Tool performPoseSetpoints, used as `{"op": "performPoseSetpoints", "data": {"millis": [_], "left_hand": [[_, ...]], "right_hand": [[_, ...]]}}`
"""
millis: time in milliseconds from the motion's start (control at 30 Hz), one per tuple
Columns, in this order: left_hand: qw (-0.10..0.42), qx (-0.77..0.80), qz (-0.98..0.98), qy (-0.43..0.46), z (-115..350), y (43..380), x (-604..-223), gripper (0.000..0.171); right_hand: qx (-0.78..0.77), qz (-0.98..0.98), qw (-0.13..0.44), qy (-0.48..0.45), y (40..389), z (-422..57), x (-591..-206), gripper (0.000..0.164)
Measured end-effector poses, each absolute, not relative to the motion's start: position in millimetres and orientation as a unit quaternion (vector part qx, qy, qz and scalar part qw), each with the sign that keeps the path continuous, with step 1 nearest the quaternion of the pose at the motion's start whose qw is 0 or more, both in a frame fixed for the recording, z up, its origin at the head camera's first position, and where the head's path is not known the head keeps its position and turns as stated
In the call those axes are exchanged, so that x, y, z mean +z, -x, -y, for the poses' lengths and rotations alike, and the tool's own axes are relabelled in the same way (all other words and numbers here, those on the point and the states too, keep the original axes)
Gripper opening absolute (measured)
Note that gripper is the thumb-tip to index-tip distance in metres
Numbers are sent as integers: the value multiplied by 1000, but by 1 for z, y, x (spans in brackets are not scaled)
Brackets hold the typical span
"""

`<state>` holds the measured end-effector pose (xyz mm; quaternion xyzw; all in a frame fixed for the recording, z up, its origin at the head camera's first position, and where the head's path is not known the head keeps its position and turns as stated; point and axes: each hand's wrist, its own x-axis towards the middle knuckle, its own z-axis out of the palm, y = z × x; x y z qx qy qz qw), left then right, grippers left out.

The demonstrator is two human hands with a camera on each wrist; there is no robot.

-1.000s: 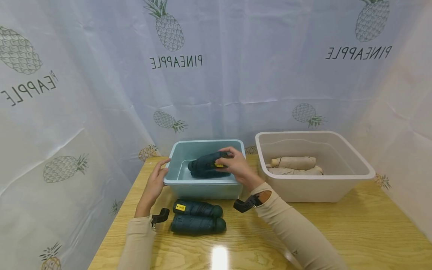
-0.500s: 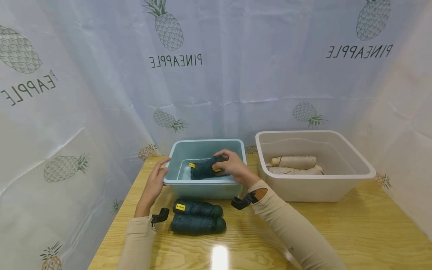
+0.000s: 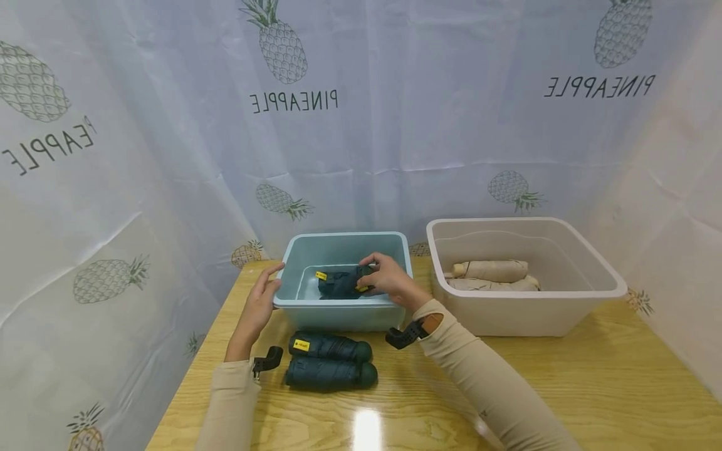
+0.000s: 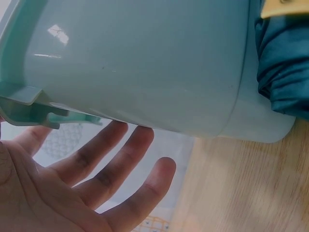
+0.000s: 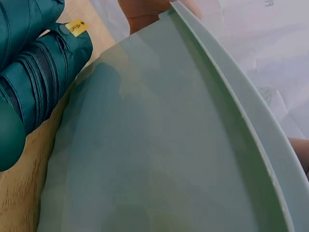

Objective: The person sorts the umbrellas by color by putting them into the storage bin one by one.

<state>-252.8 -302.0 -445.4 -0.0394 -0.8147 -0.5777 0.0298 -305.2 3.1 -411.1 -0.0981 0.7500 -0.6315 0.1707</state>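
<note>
A dark green folded umbrella (image 3: 338, 284) is held at its right end by the right hand (image 3: 389, 279), thumb on the near side and fingers on the far side, inside the blue bin (image 3: 344, 319). The bin's left rim is touched by the left hand (image 3: 261, 304), which is ungripped, its fingers stretched along the outer wall and the little finger held apart from it, as is shown in the left wrist view. The held umbrella's right end is partly covered by the right hand, and its lower side is cut off by the bin's front rim; two yellow tags are seen on the dark fabric there, but how many umbrellas are lying in the bin cannot be told. In the right wrist view most of the picture is filled by the bin's outer wall, so the grip is hidden. Two more umbrellas, a tagged one (image 3: 329, 347) and a nearer one (image 3: 329, 374), are laid side by side on the wooden table (image 3: 507, 382), just in front of the bin, between the forearms. To the right a beige bin (image 3: 507, 316) is placed, in which beige rolled bundles (image 3: 491, 271) are partly concealed by its front rim. Behind everything a pineapple-printed curtain (image 3: 389, 131) is hung.
</note>
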Motion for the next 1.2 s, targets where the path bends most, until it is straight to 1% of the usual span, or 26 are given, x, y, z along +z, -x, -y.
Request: {"op": "performPoseSetpoints", "data": {"millis": [167, 333, 433, 600, 767, 867, 967, 1100, 1200], "left_hand": [[28, -577, 815, 44, 296, 244, -431, 50], [28, -573, 818, 46, 295, 244, -431, 50], [27, -574, 818, 36, 298, 249, -437, 49], [32, -574, 818, 26, 307, 262, -456, 48], [39, -578, 815, 32, 308, 265, -462, 48], [41, -578, 815, 35, 308, 264, -461, 48], [41, -574, 817, 37, 307, 264, -461, 48], [40, -572, 818, 39, 308, 265, -462, 49], [38, -574, 817, 39, 308, 266, -463, 49]], "right_hand": [[-633, -748, 176, 93, 305, -2, -412, 46], [-617, -760, 179, 100, 305, -4, -415, 55], [-608, -766, 179, 107, 305, -4, -415, 59], [-605, -767, 180, 113, 303, -5, -414, 61], [-600, -771, 175, 120, 301, -5, -413, 61], [-602, -771, 164, 126, 301, -4, -413, 57], [-605, -772, 135, 143, 301, -4, -414, 45], [-588, -782, 68, 195, 298, -5, -415, 27], [-563, -789, 6, 246, 294, -6, -416, 20]]}}
